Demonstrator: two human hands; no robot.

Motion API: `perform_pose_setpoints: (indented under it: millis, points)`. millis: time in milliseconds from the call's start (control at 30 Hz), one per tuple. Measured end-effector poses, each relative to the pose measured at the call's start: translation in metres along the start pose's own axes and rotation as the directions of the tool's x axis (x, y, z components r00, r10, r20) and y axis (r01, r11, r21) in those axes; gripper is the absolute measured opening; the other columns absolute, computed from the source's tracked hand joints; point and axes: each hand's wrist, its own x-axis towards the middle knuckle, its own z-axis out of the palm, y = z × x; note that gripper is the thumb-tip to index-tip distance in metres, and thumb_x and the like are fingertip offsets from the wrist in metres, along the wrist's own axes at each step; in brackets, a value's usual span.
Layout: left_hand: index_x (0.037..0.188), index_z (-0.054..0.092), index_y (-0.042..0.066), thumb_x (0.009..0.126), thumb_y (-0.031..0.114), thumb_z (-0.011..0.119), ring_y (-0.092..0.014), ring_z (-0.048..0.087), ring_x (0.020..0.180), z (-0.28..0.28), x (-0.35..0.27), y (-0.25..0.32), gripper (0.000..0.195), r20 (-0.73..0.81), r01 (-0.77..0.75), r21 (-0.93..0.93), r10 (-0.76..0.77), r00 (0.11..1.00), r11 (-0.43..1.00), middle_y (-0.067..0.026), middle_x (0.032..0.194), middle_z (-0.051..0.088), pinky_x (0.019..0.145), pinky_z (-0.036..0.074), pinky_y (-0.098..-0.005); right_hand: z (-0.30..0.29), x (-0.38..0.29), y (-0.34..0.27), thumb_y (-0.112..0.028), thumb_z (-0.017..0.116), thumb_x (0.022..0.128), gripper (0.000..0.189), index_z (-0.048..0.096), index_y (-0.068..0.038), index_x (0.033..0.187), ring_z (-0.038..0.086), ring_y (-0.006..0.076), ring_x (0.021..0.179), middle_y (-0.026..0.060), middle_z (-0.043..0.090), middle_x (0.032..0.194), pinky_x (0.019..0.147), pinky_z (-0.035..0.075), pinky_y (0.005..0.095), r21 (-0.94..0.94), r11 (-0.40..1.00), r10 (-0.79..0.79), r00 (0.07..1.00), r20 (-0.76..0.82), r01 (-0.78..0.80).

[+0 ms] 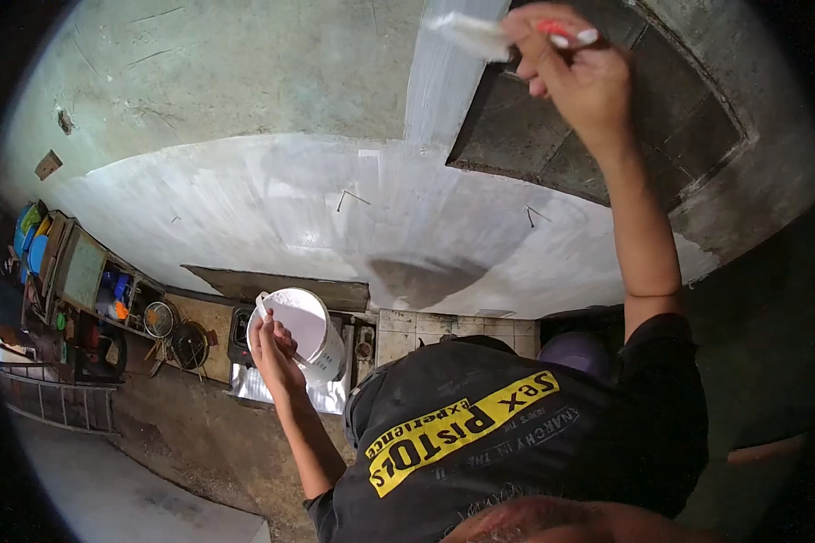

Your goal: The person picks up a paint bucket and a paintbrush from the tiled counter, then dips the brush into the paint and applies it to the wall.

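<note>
My right hand [577,75] is raised at the top, fingers closed around a paintbrush [475,35] with pale bristles and a red and white handle; the brush is blurred. Its bristles lie over a white-painted strip [441,88] of wall beside a dark recessed panel [550,142]. Lower down, my left hand [275,349] grips the handle of a white plastic bucket [326,349]. Pale paint [295,322] shows inside the bucket. Whether the bucket also rests on something beneath cannot be seen.
Fresh white paint covers the lower wall [258,197], where bent nails [343,199] stick out. Greenish bare wall [278,75] lies above. Under the bucket area is a stove [240,332]. At left stand a cluttered shelf [85,271], pans [190,344] and a metal ladder-like rack [61,400].
</note>
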Motion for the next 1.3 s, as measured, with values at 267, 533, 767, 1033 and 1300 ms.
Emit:
perform_pose_setpoints:
  millis: [267, 533, 767, 1033, 1300]
  points:
    - [0.114, 0.055, 0.001, 0.092, 0.016, 0.057, -0.001, 0.035, 0.052, -0.005, 0.002, 0.002, 0.027, 0.001, 0.007, -0.007, -0.007, 1.000, 1.000, 0.0042, 0.068, 0.045, 0.045, 0.025, -0.0168, 0.045, -0.074, 0.024, -0.007, 0.069, 0.084, 0.014, 0.063, -0.002, 0.096, 0.059, 0.0091, 0.059, 0.0072, 0.067, 0.077, 0.052, 0.048, 0.0246, -0.021, 1.000, 0.029, 0.932, 0.360, -0.023]
    - [0.108, 0.057, 0.004, 0.092, 0.018, 0.057, -0.002, 0.034, 0.052, -0.007, -0.002, -0.001, 0.021, 0.011, -0.002, 0.029, 0.002, 1.000, 1.000, 0.0041, 0.068, 0.045, 0.046, 0.026, -0.0172, -0.040, 0.032, 0.024, -0.031, 0.064, 0.090, 0.022, 0.067, -0.011, 0.097, 0.063, 0.0120, 0.055, 0.0057, 0.069, 0.074, 0.047, 0.050, 0.0287, -0.128, 0.992, 0.010, 1.000, 0.007, -0.009]
    - [0.099, 0.059, 0.007, 0.092, 0.020, 0.058, -0.002, 0.033, 0.050, -0.006, 0.003, -0.004, 0.015, 0.022, -0.009, 0.051, 0.008, 1.000, 0.999, 0.0046, 0.065, 0.044, 0.044, 0.025, -0.0178, -0.074, 0.099, -0.015, -0.004, 0.061, 0.090, 0.005, 0.063, 0.000, 0.090, 0.057, 0.0075, 0.060, 0.0035, 0.064, 0.078, 0.046, 0.047, 0.0215, -0.146, 0.925, -0.380, 0.880, -0.285, 0.352]
    - [0.096, 0.058, 0.008, 0.091, 0.019, 0.059, -0.002, 0.033, 0.048, 0.001, 0.000, 0.002, 0.013, 0.026, 0.010, 0.025, -0.011, 1.000, 1.000, 0.0048, 0.063, 0.044, 0.043, 0.023, -0.0182, -0.028, -0.002, 0.019, -0.020, 0.074, 0.079, 0.033, 0.060, -0.006, 0.105, 0.064, 0.0188, 0.062, 0.0057, 0.060, 0.069, 0.051, 0.054, 0.0307, -0.539, 0.642, -0.558, 0.814, 0.160, 0.545]
    - [0.089, 0.055, 0.009, 0.091, 0.019, 0.059, -0.002, 0.031, 0.048, 0.008, -0.001, 0.004, 0.011, 0.036, 0.012, 0.057, -0.014, 0.999, 0.998, 0.0048, 0.063, 0.043, 0.044, 0.023, -0.0193, -0.053, 0.038, 0.001, -0.009, 0.077, 0.076, 0.041, 0.059, -0.004, 0.112, 0.068, 0.0210, 0.069, 0.0095, 0.069, 0.088, 0.058, 0.056, 0.0298, -0.504, 0.646, -0.650, 0.760, 0.031, 0.573]
